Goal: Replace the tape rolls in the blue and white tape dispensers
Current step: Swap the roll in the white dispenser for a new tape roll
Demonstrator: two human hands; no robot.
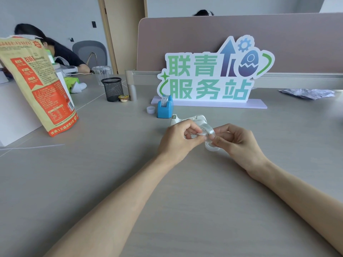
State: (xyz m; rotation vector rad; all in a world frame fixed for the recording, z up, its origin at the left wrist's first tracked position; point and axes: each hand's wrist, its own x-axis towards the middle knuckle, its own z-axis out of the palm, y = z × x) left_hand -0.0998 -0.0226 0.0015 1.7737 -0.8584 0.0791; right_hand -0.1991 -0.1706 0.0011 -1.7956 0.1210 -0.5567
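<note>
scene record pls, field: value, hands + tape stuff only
left hand: fingers pinching clear tape roll
right hand: fingers gripping the same roll from the other side
second roll: on table, below the hands
white dispenser: just behind hands, partly hidden
blue dispenser: upright, roll loaded, untouched
small white ring: left of blue dispenser

A single wide-angle view from a camera worn on the person's head looks forward and down across a pale grey desk (111, 182), with both bare forearms reaching in from the bottom edge. The left hand (178, 140) and right hand (239, 143) sit close, near frame centre. Farther off, a white cut-out sign with green characters (209, 76) faces the camera.
</note>
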